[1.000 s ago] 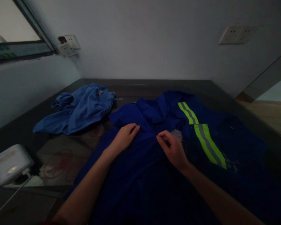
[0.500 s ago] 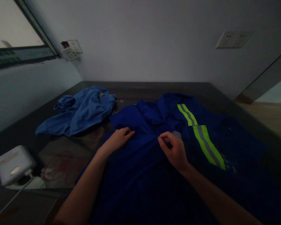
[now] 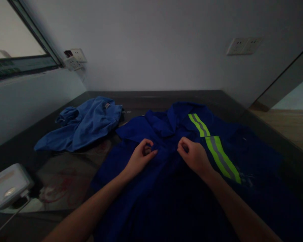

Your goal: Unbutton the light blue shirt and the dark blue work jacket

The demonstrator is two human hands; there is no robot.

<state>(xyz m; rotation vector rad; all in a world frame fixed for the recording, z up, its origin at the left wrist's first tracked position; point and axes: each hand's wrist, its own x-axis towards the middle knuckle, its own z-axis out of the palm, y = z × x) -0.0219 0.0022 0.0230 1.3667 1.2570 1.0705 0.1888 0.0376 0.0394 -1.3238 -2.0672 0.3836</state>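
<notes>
A dark blue work jacket (image 3: 166, 188) with a yellow and grey reflective stripe (image 3: 212, 144) lies spread on the dark table (image 3: 232, 104) in front of me. My left hand (image 3: 141, 158) pinches the left front edge of the jacket below the collar, fingers curled closed on the cloth. My right hand (image 3: 194, 156) is closed on the right front edge, a short way from the left hand. Both hands sit just under the collar (image 3: 166, 121).
A lighter blue garment (image 3: 86, 124) lies crumpled at the table's back left. A white box-like device (image 3: 8, 185) with a cable sits at the near left edge. Wall sockets (image 3: 74, 58) hang by the window; another socket plate (image 3: 243, 46) is on the back wall.
My left hand went from lying flat on the jacket to pinching its front edge. My right hand shifted slightly up and right, still closed on the cloth. The view tilted a little.
</notes>
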